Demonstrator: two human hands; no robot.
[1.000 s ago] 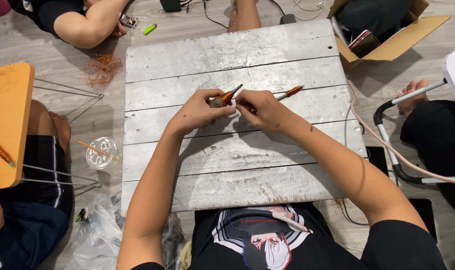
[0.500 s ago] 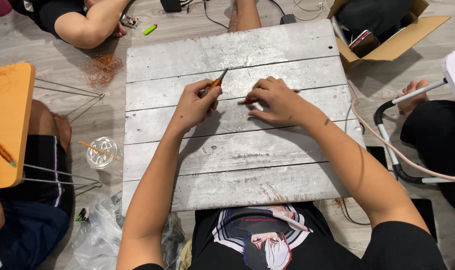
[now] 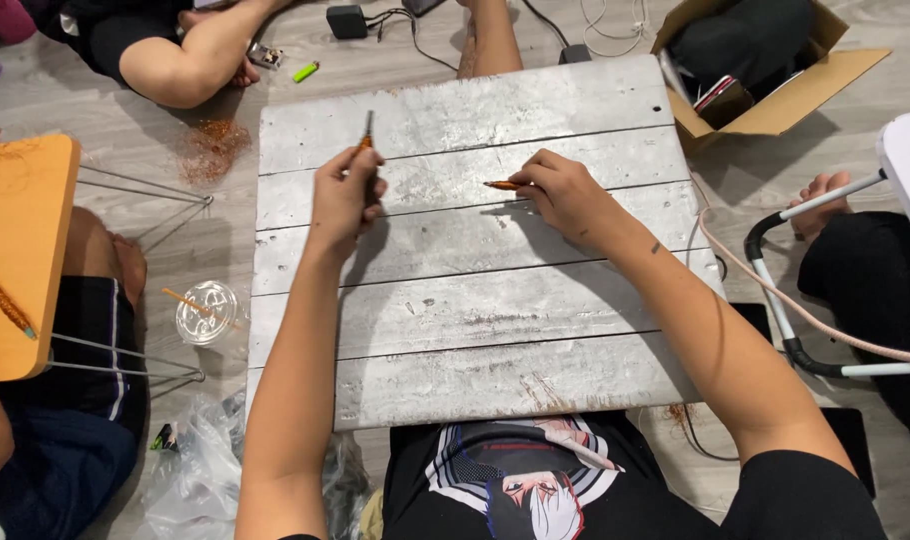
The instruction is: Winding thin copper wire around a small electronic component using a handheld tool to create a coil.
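Left hand (image 3: 343,195) lifted — pliers (image 3: 367,135) now point away.

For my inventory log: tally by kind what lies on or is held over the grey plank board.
Slim orange-handled metal tool in the left hand grip: 1
Short orange stick pinched by the right hand: 1
Weathered grey wooden plank board: 1
Total: 3

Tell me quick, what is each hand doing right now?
Left hand: closed on a thin orange-handled tool, tip pointing up.
Right hand: fingers closed on a small orange stick lying on the grey board.
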